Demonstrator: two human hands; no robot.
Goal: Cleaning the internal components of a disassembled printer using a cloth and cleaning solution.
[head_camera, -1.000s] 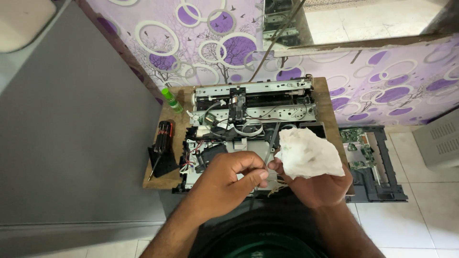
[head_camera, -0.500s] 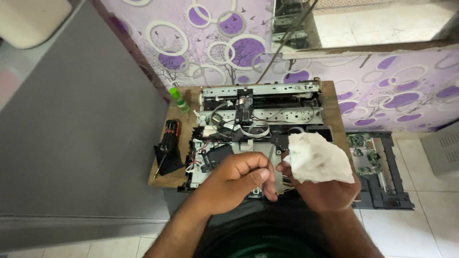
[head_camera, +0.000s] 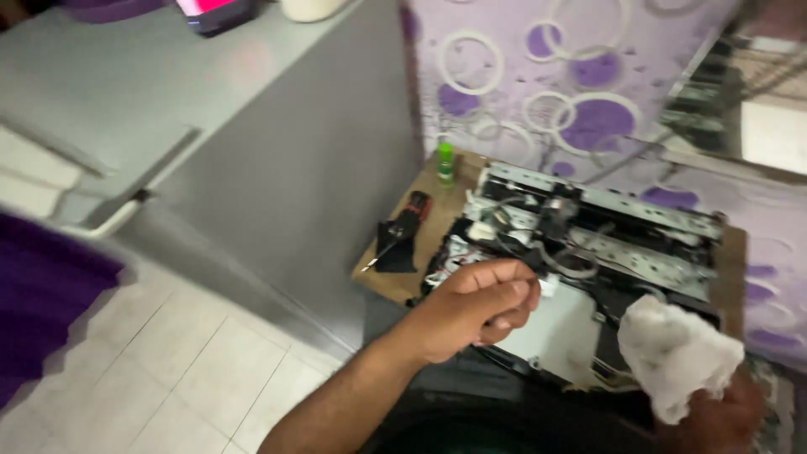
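A: What is each hand doing?

B: The right hand (head_camera: 714, 420), at about 5 o'clock in the view, is clenched around a crumpled white cloth (head_camera: 677, 353), soft and fluffy, bunched into a loose ball. It looks light and limp, so I judge any pinch of its folds will hold it.

A: And the other?

B: The left hand (head_camera: 479, 307) hovers near the centre with its fingers curled in, fingertips pinched together. Whether something small sits between them I cannot tell.

A: What lies beneath?

B: An opened printer chassis (head_camera: 588, 252) on a brown wooden worktop (head_camera: 395, 277): stiff grey metal rails, black plastic, thin loose wires and ribbon cable. Those parts look fragile; I would grip the frame by its metal edges, not by the cables.

A: Anything beside it?

B: At 10 o'clock from the left hand lies a red-and-black screwdriver (head_camera: 403, 227) on a dark scrap, and at 12 o'clock from that a small green bottle (head_camera: 445, 161) stands upright against the purple-circled wall (head_camera: 538, 76).
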